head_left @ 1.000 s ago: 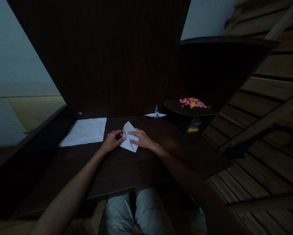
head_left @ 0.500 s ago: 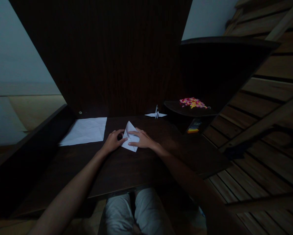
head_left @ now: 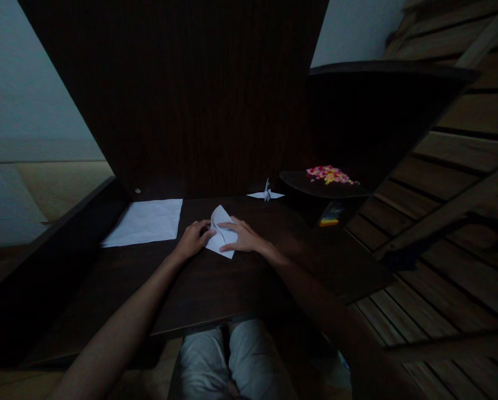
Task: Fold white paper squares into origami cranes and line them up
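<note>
A white sheet of paper, folded to a small pointed shape [head_left: 224, 254], lies on the dark desk between my hands, one corner pointing away from me. My left hand [head_left: 191, 240] grips its left edge, thumb on top and fingers curled at the side. My right hand [head_left: 246, 238] holds it from the right, with thumb and index finger laid apart on its face; the other fingers are partly hidden. Behind the paper, a finished white paper crane [head_left: 267, 194] stands with wings spread near the back panel.
White paper sheets [head_left: 149, 222] lie on the desk's left. A low corner shelf [head_left: 298, 183] at right bears a heap of small pink, red and yellow pieces [head_left: 330, 174]. Under it stands a small box with a yellow-orange edge [head_left: 329, 221]. The desk's front edge is above my knees.
My left thumb has shifted slightly on the paper, and the upper flap now looks more curved and lifted. My right hand stays nearly in place.
</note>
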`<state>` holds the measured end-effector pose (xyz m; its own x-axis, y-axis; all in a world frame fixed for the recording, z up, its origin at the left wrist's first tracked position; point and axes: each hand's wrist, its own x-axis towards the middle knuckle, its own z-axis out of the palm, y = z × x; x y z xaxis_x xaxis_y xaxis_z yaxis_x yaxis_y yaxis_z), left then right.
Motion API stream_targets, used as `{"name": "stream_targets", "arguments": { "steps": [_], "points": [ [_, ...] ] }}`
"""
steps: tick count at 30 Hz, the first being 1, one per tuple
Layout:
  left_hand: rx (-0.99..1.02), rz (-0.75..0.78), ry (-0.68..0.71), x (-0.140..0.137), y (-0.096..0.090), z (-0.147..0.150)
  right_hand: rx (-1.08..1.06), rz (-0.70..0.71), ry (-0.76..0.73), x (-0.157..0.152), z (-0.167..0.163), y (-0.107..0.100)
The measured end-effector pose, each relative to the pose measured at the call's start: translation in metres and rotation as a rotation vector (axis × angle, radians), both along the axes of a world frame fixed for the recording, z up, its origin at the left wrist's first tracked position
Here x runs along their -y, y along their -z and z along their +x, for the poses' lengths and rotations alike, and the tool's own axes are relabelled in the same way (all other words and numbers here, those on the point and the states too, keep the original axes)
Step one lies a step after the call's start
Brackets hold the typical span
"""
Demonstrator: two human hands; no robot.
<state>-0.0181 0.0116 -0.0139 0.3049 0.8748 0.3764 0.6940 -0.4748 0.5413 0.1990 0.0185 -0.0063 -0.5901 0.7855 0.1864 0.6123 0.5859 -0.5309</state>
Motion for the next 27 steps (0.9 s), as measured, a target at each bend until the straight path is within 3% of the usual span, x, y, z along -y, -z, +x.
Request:
{"name": "stream_targets", "arguments": {
  "steps": [9,20,27],
  "points": [
    [-0.021,0.008,-0.015,-0.0017,0.0024,0.0004,-0.003,-0.042,0.018,-0.0006,-0.0003,0.0004],
    [-0.023,-0.008,-0.071,-0.0007,0.0001,0.0041,-0.13,0.086,-0.047,-0.0012,0.0002,-0.0025],
    [-0.023,0.002,-0.05,-0.0005,0.0004,0.0057,-0.087,0.111,-0.076,-0.0005,0.0023,-0.0028]
  ]
}}
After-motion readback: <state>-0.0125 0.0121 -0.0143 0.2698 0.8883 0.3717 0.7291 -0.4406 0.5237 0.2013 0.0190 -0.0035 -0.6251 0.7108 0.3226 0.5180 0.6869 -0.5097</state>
